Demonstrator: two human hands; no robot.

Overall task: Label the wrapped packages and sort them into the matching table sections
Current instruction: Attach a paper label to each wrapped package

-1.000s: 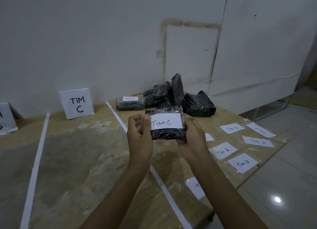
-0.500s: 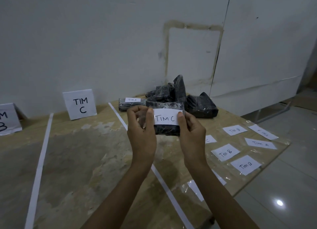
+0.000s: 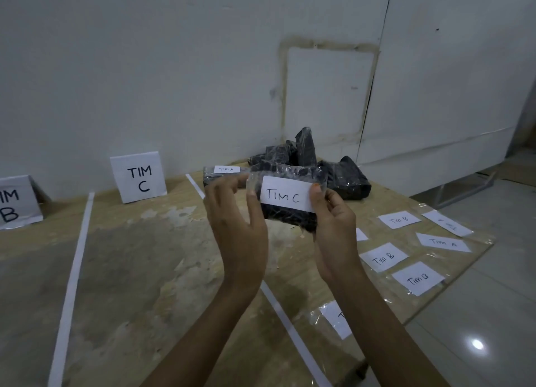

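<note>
I hold a black wrapped package [image 3: 293, 219] up above the table. A white "TIM C" label [image 3: 285, 196] lies across its front under clear tape. My right hand [image 3: 333, 227] grips the package's right end, thumb on the label's edge. My left hand [image 3: 237, 224] is at the left end, thumb pressing the tape flap there. Behind it lies a package with a "TIM A" label [image 3: 226, 169], beside a pile of unlabelled black packages [image 3: 345, 180]. The "TIM C" sign [image 3: 138, 177] stands at the wall, left of the white tape line [image 3: 195, 185].
A "TIM B" sign [image 3: 14, 203] stands at the far left, beyond another tape line [image 3: 74, 273]. Several loose paper labels [image 3: 383, 257] lie on plastic at the table's right part, near its edge. The tiled floor [image 3: 478, 314] drops off to the right.
The package has risen and moved slightly right. My left hand has slid off the package's front, leaving only its thumb on the tape at the left edge. The view shifted left.
</note>
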